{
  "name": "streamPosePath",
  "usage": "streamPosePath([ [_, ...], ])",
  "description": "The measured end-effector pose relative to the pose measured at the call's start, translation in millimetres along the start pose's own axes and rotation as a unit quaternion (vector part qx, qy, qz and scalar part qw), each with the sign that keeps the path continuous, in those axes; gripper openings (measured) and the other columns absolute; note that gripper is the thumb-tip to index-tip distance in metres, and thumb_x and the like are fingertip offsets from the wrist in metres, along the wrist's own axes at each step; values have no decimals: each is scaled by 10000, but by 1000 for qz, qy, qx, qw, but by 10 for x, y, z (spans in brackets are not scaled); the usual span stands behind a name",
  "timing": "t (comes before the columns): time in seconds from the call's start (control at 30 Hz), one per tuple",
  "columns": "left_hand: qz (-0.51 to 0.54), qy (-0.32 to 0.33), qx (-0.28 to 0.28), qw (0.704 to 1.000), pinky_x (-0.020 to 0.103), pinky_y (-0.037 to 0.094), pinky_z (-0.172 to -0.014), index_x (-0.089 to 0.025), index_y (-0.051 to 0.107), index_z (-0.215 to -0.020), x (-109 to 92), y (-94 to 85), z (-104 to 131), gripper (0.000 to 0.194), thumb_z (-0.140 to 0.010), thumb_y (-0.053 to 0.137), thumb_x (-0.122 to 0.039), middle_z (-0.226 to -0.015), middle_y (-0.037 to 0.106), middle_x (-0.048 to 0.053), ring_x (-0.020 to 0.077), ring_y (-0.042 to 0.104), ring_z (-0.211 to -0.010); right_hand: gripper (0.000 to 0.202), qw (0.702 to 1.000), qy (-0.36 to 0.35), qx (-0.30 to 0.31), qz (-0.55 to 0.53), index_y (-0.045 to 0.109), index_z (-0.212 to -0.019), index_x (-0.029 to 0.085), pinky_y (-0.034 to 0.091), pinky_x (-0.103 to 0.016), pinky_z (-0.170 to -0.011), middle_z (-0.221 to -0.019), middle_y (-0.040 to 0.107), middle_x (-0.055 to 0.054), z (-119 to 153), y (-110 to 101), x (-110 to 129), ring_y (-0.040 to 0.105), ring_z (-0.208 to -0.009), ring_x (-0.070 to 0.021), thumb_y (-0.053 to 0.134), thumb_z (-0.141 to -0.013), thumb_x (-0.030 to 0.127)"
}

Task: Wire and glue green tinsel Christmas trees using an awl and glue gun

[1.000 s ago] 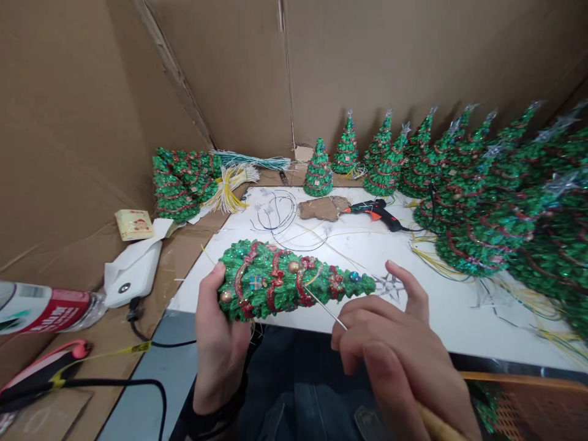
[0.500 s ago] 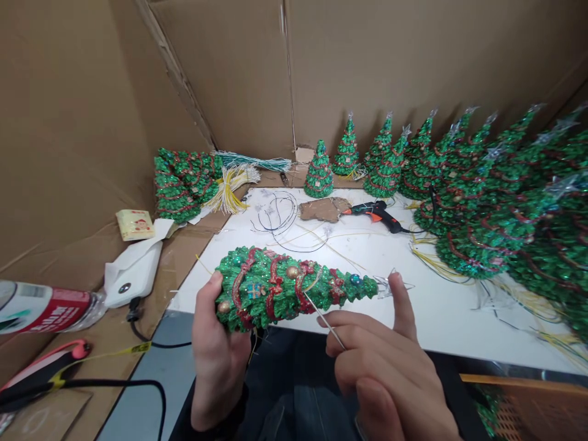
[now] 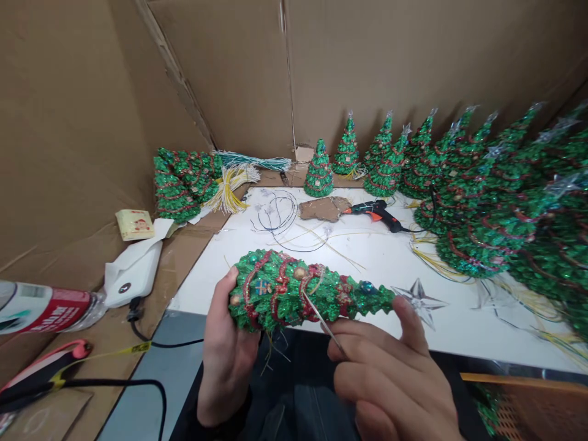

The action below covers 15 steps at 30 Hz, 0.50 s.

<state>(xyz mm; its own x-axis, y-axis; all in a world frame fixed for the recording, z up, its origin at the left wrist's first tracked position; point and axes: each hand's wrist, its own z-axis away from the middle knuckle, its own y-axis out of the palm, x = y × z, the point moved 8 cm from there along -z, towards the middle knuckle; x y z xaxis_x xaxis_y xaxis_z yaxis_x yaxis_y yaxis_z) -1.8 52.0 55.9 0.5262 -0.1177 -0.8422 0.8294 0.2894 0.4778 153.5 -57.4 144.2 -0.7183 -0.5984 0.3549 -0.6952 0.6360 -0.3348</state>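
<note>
A green glittery tree (image 3: 285, 291) with red garlands lies sideways above the table's front edge. My left hand (image 3: 229, 343) grips its wide base end, and thin wires hang beneath. My right hand (image 3: 390, 367) is closed on a thin metal rod (image 3: 324, 318), whose far end meets the tree's side near a loop of pale wire. The raised index finger of that hand is at the tree's narrow tip, beside a clear star (image 3: 420, 301). Whether the star is attached to the tip cannot be made out.
Many similar trees (image 3: 478, 208) crowd the right side. A glue gun (image 3: 379, 214), a cardboard scrap (image 3: 321, 209) and loose wires lie on the white table (image 3: 220, 269). At left are a bottle (image 3: 50, 307) and a white device (image 3: 135, 275).
The tree and my left hand have shifted slightly right. The clear star now shows fully beyond my right index finger, and more wires show under the tree.
</note>
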Motion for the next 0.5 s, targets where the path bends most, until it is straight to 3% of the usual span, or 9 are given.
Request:
streamPosePath([
  [0.1,16,18,25,999,296,577,-802,-202,732,-875,-27,55,-14,196,-829,593,-333,-847,756,13,218,711,-859,418,998,8,-52,-22,468,-601,222,284,-261,-1157,-524,567,68,50,-88,-41,680,-569,-79,297,-983,230],
  [0.23,14,38,22,999,293,582,-805,-245,728,-820,-108,42,-26,183,-841,577,-345,-863,755,9,226,702,-919,415,998,16,-28,-49,490,-625,227,404,-280,-1082,-513,540,61,51,-106,-72,632,-509,-85,301,-991,280],
  [0.5,19,77,5,997,280,579,-797,-197,730,-826,-177,14,19,200,-832,589,-338,-848,756,4,202,705,-812,405,997,24,4,-72,462,-631,212,381,-256,-1021,-520,542,63,-45,-27,-65,573,-498,-65,293,-999,231],
])
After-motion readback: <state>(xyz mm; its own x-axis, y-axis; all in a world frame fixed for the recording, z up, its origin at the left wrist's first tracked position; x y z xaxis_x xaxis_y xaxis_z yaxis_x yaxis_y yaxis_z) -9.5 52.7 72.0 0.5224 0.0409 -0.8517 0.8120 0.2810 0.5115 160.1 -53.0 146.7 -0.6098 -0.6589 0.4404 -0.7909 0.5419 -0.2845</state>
